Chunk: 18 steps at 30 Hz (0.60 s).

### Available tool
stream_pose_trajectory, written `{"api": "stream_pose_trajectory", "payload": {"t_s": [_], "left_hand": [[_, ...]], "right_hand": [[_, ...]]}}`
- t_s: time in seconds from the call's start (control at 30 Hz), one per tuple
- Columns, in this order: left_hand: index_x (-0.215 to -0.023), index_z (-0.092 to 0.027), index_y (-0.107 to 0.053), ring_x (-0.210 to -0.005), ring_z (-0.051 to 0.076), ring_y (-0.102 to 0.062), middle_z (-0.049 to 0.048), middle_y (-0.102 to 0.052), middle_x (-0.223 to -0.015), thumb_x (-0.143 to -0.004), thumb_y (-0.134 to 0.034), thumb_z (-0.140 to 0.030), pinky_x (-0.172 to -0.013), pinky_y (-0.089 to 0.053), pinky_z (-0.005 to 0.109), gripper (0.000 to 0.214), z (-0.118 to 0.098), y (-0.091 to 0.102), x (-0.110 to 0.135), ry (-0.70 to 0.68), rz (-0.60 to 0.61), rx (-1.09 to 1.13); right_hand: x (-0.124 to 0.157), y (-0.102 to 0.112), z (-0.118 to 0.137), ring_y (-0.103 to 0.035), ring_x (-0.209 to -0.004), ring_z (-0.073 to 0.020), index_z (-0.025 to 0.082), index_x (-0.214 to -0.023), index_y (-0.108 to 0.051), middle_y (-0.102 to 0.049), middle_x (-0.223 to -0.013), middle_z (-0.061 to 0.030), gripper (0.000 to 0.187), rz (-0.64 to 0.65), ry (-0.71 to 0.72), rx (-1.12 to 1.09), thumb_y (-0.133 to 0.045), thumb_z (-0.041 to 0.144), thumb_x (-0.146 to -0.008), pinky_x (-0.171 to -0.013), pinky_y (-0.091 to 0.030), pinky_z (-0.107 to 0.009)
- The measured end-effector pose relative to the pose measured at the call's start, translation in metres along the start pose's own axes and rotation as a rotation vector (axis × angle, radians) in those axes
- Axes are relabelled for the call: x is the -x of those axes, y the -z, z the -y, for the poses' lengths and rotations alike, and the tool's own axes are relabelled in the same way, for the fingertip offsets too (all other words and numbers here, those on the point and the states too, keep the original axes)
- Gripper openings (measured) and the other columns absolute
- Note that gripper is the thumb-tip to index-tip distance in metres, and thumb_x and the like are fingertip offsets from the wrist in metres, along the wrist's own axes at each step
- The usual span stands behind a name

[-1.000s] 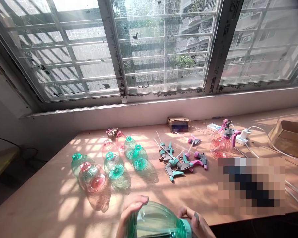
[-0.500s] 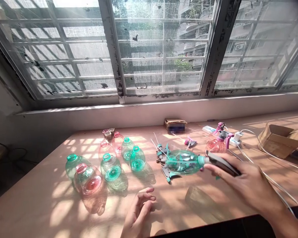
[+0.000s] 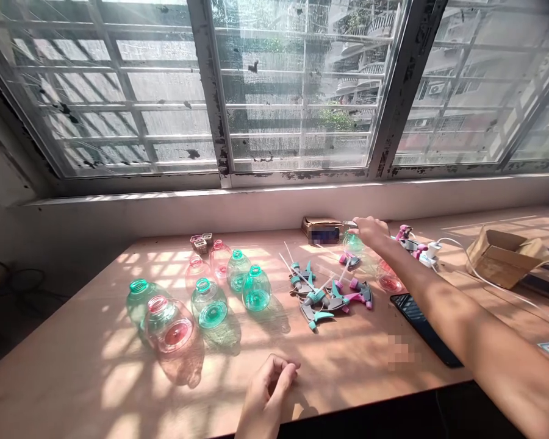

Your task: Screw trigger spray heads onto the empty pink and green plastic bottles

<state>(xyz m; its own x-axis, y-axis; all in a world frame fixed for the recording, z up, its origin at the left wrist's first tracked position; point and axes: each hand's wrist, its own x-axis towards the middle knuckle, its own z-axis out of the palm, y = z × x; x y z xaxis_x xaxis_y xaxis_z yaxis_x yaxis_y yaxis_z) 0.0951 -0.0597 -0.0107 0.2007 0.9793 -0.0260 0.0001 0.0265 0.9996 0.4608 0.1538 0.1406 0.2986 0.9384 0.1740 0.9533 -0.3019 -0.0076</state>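
At the back of the table my right hand [image 3: 371, 230] is closed around the spray head of a green spray bottle [image 3: 353, 242], which stands upright beside a small cardboard box. Most of the spray head is hidden by the fingers. Near the front edge my left hand [image 3: 274, 384] rests with its fingers curled in and its thumb against them; nothing shows in it. Between the hands lies a heap of loose spray heads [image 3: 318, 297], grey with teal or pink parts. A pink spray bottle [image 3: 388, 277] is partly covered by my right forearm.
Several open bottles, green [image 3: 256, 292] and pink [image 3: 169, 326], stand on the left. A black phone [image 3: 423, 329] lies under my right forearm. Farther right are a power strip with a white plug [image 3: 429, 255], cables and an open cardboard box [image 3: 503, 259]. The small box [image 3: 319, 230] sits against the wall.
My right hand has carried the green spray bottle from above the heap to the back of the table, turning it from sideways to upright. My left hand's fingers have curled in.
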Motion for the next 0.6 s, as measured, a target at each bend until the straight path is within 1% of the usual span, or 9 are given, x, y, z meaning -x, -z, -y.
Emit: {"api": "stream_pose_trajectory", "payload": {"t_s": [0.1, 0.23, 0.37, 0.47, 0.6], "left_hand": [[-0.087, -0.022, -0.076, -0.089, 0.024, -0.072, 0.0043, -0.073, -0.088, -0.094, -0.068, -0.066, -0.084, -0.052, 0.029, 0.045, 0.002, 0.0, 0.001, 0.001, 0.016, -0.019], [-0.087, -0.022, -0.075, -0.084, 0.022, -0.068, 0.0031, -0.07, -0.086, -0.094, -0.067, -0.067, -0.079, -0.05, 0.028, 0.046, 0.004, 0.0, 0.001, -0.001, 0.023, -0.038], [-0.09, -0.022, -0.075, -0.084, 0.021, -0.067, 0.0019, -0.07, -0.088, -0.097, -0.065, -0.062, -0.08, -0.048, 0.028, 0.042, 0.003, 0.0, 0.001, 0.012, 0.035, -0.056], [-0.091, -0.022, -0.075, -0.084, 0.021, -0.066, 0.0016, -0.07, -0.088, -0.098, -0.064, -0.059, -0.079, -0.047, 0.029, 0.04, 0.001, 0.001, 0.002, 0.018, 0.044, -0.075], [-0.092, -0.021, -0.074, -0.081, 0.021, -0.065, 0.0014, -0.069, -0.085, -0.099, -0.062, -0.057, -0.076, -0.046, 0.029, 0.038, 0.0, 0.001, 0.002, 0.028, 0.053, -0.098]], "right_hand": [[-0.002, -0.005, -0.005, -0.073, -0.113, -0.0279, 0.021, -0.133, -0.068, -0.071, -0.136, -0.0099, 0.033, 0.036, -0.008, 0.002, -0.071, 0.037, -0.104, -0.095, -0.063, -0.05], [-0.003, 0.001, -0.006, -0.074, -0.112, -0.0275, 0.021, -0.132, -0.069, -0.072, -0.135, -0.0098, 0.032, 0.097, 0.048, -0.01, -0.071, 0.037, -0.104, -0.094, -0.063, -0.05], [-0.007, 0.007, -0.003, -0.074, -0.109, -0.0269, 0.021, -0.133, -0.068, -0.072, -0.135, -0.0096, 0.033, 0.148, 0.079, -0.02, -0.071, 0.037, -0.104, -0.093, -0.064, -0.049], [-0.015, 0.008, -0.002, -0.072, -0.115, -0.0286, 0.022, -0.135, -0.067, -0.07, -0.139, -0.0103, 0.035, 0.136, 0.04, 0.001, -0.071, 0.037, -0.104, -0.096, -0.062, -0.051], [-0.027, 0.004, -0.006, -0.073, -0.112, -0.0278, 0.021, -0.133, -0.068, -0.071, -0.136, -0.0099, 0.034, 0.118, -0.044, 0.013, -0.072, 0.036, -0.103, -0.094, -0.064, -0.05]]}}
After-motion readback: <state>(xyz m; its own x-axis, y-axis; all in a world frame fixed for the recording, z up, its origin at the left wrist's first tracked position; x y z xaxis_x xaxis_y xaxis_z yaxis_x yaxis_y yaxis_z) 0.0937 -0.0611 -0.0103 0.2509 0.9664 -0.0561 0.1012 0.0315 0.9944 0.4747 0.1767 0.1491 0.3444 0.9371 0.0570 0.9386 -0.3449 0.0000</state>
